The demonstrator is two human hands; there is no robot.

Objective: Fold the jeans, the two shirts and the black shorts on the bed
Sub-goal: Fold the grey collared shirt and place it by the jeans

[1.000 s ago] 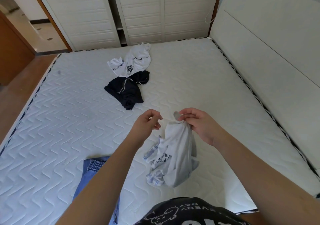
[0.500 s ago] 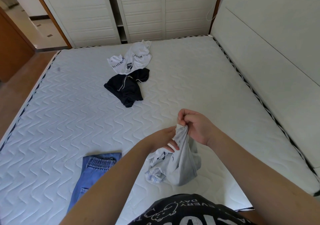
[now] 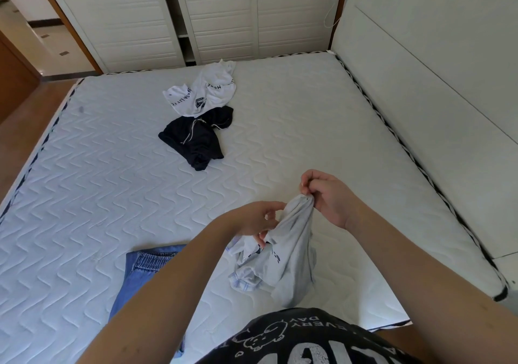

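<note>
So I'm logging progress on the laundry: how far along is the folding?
Nothing looks finished. The jeans lie flat but partly hidden by the left arm, so I can't tell if they're folded. In hand: the pale grey shirt, bunched, pinched at the top by the right hand and gripped lower by the left hand. Left: the white shirt and black shorts, both crumpled.

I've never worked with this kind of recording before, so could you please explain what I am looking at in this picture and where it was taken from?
There is no machine here: a person wears a wide-angle camera on the head, looking forward and down at their own bare hands. The right hand pinches the top of a light grey shirt, which hangs bunched above the bed; the left hand grips the shirt lower down. On the mattress lie a crumpled white shirt, crumpled black shorts just nearer than it, and blue jeans partly hidden by the left arm. White cupboard doors stand behind.
</note>
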